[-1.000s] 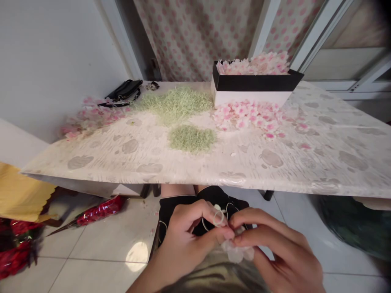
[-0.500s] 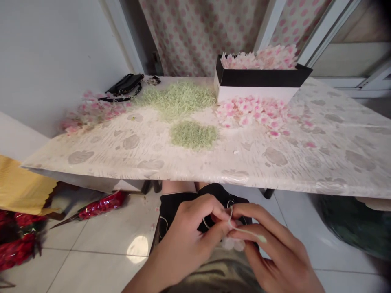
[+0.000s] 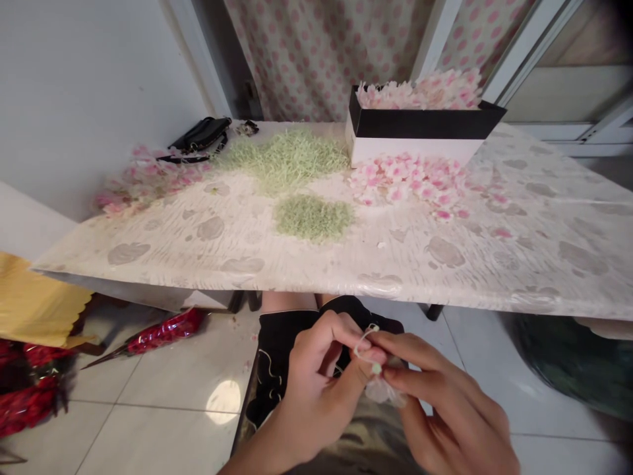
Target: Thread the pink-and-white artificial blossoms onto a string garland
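Note:
Above my lap, my left hand point(image 3: 324, 386) and my right hand point(image 3: 448, 396) meet at the fingertips. Between them is a small artificial flower with pale, translucent petals point(image 3: 382, 390), which hang below the fingers of my right hand. Its thin pale green stem point(image 3: 357, 348) curves in a loop over the left thumb and index finger, both closed in a pinch. A light green bud-like tip point(image 3: 376, 369) lies at the left thumb. The right fingers are closed on the flower by its base; part of it is hidden behind them.
On the patterned tablecloth point(image 3: 242, 264) lie green stem piles point(image 3: 314, 218) and pink blossoms point(image 3: 410, 178). Behind stands a black-and-white box point(image 3: 420, 125) full of blossoms. A black bag point(image 3: 202, 135) lies at the back left. Red wrapped flowers point(image 3: 165, 334) are on the floor.
The stem's free end, which pointed right across the right fingers, has swung left into a loop, its tip now at the left thumb. Both hands have shifted slightly.

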The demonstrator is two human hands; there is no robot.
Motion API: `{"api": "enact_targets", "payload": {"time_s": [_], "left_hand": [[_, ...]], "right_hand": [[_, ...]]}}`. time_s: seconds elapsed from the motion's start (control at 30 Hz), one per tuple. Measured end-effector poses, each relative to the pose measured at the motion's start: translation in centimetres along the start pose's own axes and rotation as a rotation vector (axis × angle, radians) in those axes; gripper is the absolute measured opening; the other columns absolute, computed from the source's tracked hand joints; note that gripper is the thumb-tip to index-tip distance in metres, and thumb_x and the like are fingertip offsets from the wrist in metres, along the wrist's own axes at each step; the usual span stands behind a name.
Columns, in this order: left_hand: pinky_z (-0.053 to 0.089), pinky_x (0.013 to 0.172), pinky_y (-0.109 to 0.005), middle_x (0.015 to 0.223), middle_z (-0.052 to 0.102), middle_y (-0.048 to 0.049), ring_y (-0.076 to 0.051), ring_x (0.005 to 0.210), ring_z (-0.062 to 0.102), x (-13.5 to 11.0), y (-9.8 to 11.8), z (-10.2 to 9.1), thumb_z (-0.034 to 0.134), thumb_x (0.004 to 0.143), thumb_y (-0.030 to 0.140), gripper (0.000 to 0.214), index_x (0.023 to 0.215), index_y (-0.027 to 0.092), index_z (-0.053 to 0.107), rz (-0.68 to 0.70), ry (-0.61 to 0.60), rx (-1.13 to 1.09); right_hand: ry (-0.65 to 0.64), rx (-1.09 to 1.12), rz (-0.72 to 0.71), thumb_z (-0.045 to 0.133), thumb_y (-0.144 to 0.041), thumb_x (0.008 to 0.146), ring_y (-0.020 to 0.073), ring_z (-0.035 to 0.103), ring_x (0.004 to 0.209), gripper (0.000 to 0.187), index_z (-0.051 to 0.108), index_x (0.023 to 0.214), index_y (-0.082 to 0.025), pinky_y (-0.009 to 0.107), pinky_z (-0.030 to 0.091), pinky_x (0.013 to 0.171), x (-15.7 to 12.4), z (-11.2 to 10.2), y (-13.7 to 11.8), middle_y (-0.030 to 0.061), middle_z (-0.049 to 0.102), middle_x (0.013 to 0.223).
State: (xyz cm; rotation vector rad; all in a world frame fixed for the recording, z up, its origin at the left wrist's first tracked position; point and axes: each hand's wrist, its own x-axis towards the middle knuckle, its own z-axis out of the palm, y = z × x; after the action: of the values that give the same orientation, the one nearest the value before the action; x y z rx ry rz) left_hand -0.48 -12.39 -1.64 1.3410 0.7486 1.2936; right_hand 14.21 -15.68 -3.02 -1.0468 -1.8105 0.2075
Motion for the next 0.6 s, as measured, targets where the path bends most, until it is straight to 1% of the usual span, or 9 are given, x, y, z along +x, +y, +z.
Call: {"api": "enact_targets", "payload": {"time_s": [0.1,0.23,0.37,0.47,0.6], "left_hand": [[0.04,0.057,-0.023,0.07,0.051,0.0028,-0.011,0.063,0.048,0.09,-0.02,0.17,0.061,0.088,0.011,0.014,0.081,0.021,0.054,0.019,0.012,-0.01],[0.039,0.054,-0.023,0.069,0.049,0.0023,-0.012,0.061,0.046,0.23,-0.02,0.24,0.061,0.088,0.014,0.014,0.079,0.021,0.054,0.049,0.007,0.017],[0.039,0.053,-0.023,0.067,0.05,0.0019,-0.012,0.062,0.048,0.36,-0.16,0.24,0.061,0.088,0.015,0.015,0.077,0.021,0.052,0.092,-0.005,0.018],[0.039,0.053,-0.023,0.066,0.049,0.0021,-0.012,0.061,0.047,0.43,-0.35,0.35,0.062,0.088,0.014,0.016,0.076,0.02,0.052,0.109,-0.006,0.022],[0.039,0.054,-0.022,0.068,0.05,0.0024,-0.012,0.061,0.047,0.36,-0.74,0.27,0.06,0.088,0.011,0.016,0.078,0.021,0.052,0.107,-0.009,0.056]], "right_hand": [[0.043,-0.002,-0.008,0.052,0.002,0.08,0.02,0.065,0.104,0.031,0.064,0.097,-0.02,0.034,0.059,0.085,-0.17,0.16,-0.05,0.0024,0.068,0.116],[0.054,0.034,0.007,0.054,0.007,0.078,0.0184,0.065,0.102,0.031,0.064,0.093,-0.019,0.031,0.059,0.085,0.17,0.22,-0.2,0.0027,0.067,0.112],[0.071,0.131,0.022,0.053,0.011,0.077,0.0203,0.065,0.099,0.033,0.064,0.09,-0.018,0.035,0.062,0.079,0.66,0.4,-0.28,0.0041,0.067,0.106],[0.083,0.198,0.027,0.053,0.012,0.075,0.0213,0.065,0.097,0.038,0.064,0.094,-0.019,0.036,0.062,0.074,0.71,0.69,-0.09,0.0044,0.067,0.104],[0.093,0.209,0.003,0.053,0.011,0.076,0.0223,0.066,0.096,0.037,0.063,0.095,-0.019,0.039,0.062,0.074,0.65,0.92,0.32,0.0058,0.067,0.103]]}}
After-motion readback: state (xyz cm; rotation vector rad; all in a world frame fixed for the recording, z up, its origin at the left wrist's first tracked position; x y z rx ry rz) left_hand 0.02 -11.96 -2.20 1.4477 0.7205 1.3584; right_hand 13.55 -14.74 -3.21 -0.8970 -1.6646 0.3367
